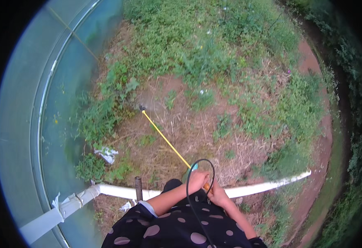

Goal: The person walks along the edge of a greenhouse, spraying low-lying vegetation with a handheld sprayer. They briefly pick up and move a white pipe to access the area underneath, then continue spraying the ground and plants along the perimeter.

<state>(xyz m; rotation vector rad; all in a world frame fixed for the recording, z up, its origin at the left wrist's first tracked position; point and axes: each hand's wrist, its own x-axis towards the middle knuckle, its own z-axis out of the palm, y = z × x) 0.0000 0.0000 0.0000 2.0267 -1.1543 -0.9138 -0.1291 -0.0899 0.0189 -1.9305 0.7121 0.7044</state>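
Nearest, below the dark dotted clothing's upper edge, the left hand is curled around the handle end of a yellow wand, and the right hand is closed just behind it, to the right, at the orange grip; the far sides of the fingers are hidden. From the left hand the wand slants away, forward and to the left, past a green piece beside the knuckles, to a dark nozzle at its far tip. There is one wand, with one nozzle, and one black hose looping over the left forearm. One white pipe crosses the ground near the hands, its right end ragged in the weeds, with one upright ribbed rod beside it. Two white scraps lie on the left. Beyond the pipe, dry straw and soil give the wand low ground to swing over; its left limit is a blue-green sheet with a curved metal rail. Green weeds thicken farther off, and a dirt path edges the right side
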